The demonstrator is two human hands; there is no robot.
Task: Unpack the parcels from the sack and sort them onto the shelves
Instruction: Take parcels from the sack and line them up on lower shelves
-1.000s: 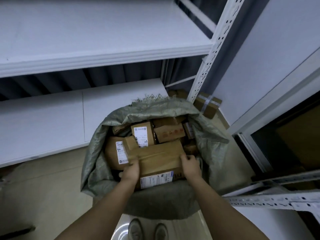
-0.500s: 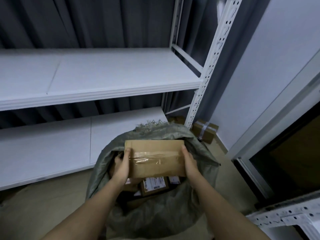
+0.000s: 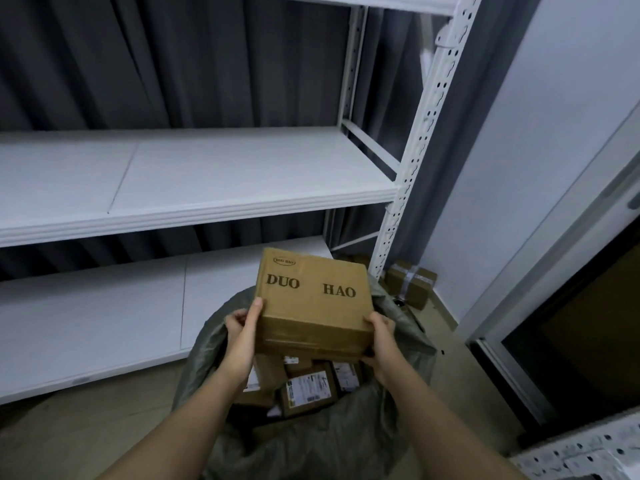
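We are facing the white shelving unit (image 3: pixel 420 133), whose middle shelf (image 3: pixel 194 174) and lower shelf (image 3: pixel 93 323) are both showing bare boards in the part we can see, so by our reckoning the sorting is only just starting. Below it, the grey-green sack (image 3: pixel 311 441) is standing open on the floor, and we are counting several labelled parcels (image 3: pixel 308 393) lying inside it, waiting to come out. Above the sack's mouth we are holding a brown cardboard box (image 3: pixel 311 303) printed DUO HAO, tilted so its printed face is looking up at us. Our left hand (image 3: pixel 242 336) is gripping its left edge, thumb on top, and our right hand (image 3: pixel 381 336) is clasping its right near corner, fingers curled under. Beyond the upright, a taped carton (image 3: pixel 410 282) is sitting on the floor by the wall. Nearly everything is remaining to be shelved.
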